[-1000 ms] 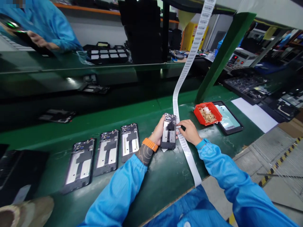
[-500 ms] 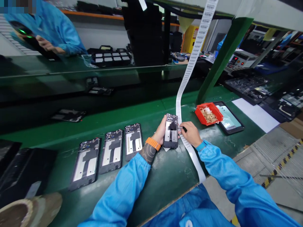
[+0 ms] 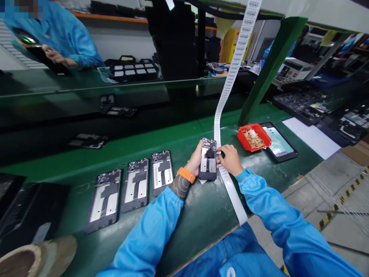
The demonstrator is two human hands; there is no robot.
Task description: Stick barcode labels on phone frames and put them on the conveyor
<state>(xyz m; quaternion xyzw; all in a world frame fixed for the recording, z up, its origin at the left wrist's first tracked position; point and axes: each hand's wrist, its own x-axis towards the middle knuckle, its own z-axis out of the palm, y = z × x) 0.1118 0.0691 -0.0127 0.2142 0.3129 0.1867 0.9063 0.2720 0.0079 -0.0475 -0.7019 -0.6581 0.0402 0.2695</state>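
Observation:
My left hand point(image 3: 195, 160) is wrapped round an opened phone frame point(image 3: 208, 160), holding it upright over the green bench point(image 3: 201, 215). My right hand point(image 3: 232, 159) is beside the frame's right edge, its fingers pinched on a small label at the long white label strip point(image 3: 230, 80) that hangs from above and runs down across the bench. Three more phone frames point(image 3: 134, 188) lie side by side on the bench to the left.
A red tray point(image 3: 253, 137) of small parts sits right of my hands, next to a flat panel in a black tray point(image 3: 281, 148). A green post point(image 3: 268, 69) slants up behind it. Beyond the dark conveyor point(image 3: 86, 127), another person in blue point(image 3: 57, 38) works at the far left.
My hands have stayed almost in place; the right hand's pinch sits a little closer to the frame's edge. The view shifted slightly.

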